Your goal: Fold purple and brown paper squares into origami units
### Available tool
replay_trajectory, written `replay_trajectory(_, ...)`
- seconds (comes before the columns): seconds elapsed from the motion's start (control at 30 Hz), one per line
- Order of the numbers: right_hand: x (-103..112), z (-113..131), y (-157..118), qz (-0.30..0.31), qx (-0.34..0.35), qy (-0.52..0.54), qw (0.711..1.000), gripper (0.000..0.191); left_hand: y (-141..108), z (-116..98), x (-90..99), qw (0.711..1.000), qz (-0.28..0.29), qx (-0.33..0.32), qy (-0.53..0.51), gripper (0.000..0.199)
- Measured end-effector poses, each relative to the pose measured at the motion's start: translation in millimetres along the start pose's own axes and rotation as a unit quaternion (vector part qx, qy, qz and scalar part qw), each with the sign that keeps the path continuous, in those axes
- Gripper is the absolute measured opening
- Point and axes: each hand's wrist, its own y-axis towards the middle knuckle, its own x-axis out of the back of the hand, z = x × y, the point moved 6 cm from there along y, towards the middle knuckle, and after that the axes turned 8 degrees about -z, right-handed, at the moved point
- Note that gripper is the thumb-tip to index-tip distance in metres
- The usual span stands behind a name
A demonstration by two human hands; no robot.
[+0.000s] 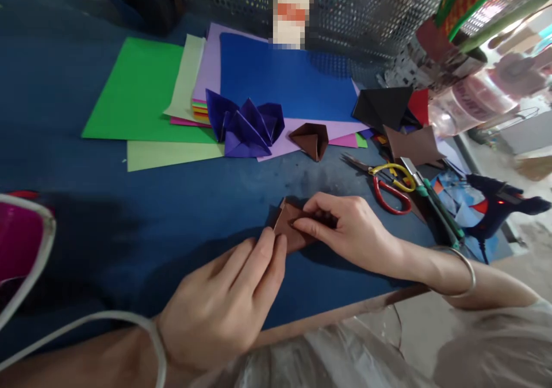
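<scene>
A small folded piece of brown paper [290, 225] lies on the blue tabletop between my hands. My left hand [226, 287] presses its fingertips on the paper's left edge, fingers held together. From the right, my right hand [345, 224] pinches the paper between thumb and bent fingers. A finished-looking brown folded paper cone [313, 139] sits a little beyond, beside a purple folded-paper flower [248, 126]. Part of the brown paper is hidden under my fingers.
Coloured sheets, with a blue sheet [284, 77] and a green sheet [133, 89], lie at the back. To the right are scissors [392, 187], a green-handled cutter [435, 204], a glue gun [502, 204] and a plastic bottle [470, 103]. A white cable [99, 317] crosses at left.
</scene>
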Motion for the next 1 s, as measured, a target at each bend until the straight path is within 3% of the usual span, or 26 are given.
replay_trajectory(0.17, -0.9, 2.6, -0.7, -0.028, 0.036, -0.043, 0.998, 0.021, -1.5, 1.5, 1.4, 1.000, -0.002, 0.004, 0.005, 0.025)
replay_trajectory(0.3, -3.0, 1.7, 1.7, -0.015, 0.033, -0.044, 0.998, 0.022, -5.1, -3.2, -4.0, 0.998, 0.022, 0.000, -0.062, 0.038)
replay_trajectory(0.5, -4.8, 2.6, 2.2, -0.020, 0.050, -0.063, 0.997, 0.022, -5.2, -3.2, -13.3, 0.990, 0.040, 0.057, -0.126, 0.037)
replay_trajectory(0.77, -5.3, 9.8, -1.0, -0.078, 0.121, -0.177, 0.974, 0.027, -3.9, -2.2, -14.8, 0.988, 0.044, 0.063, -0.135, 0.037)
replay_trajectory(1.0, -3.8, 11.6, -0.4, -0.095, 0.126, -0.201, 0.967, 0.027, -4.7, -2.6, -15.3, 0.988, 0.049, 0.058, -0.132, 0.036)
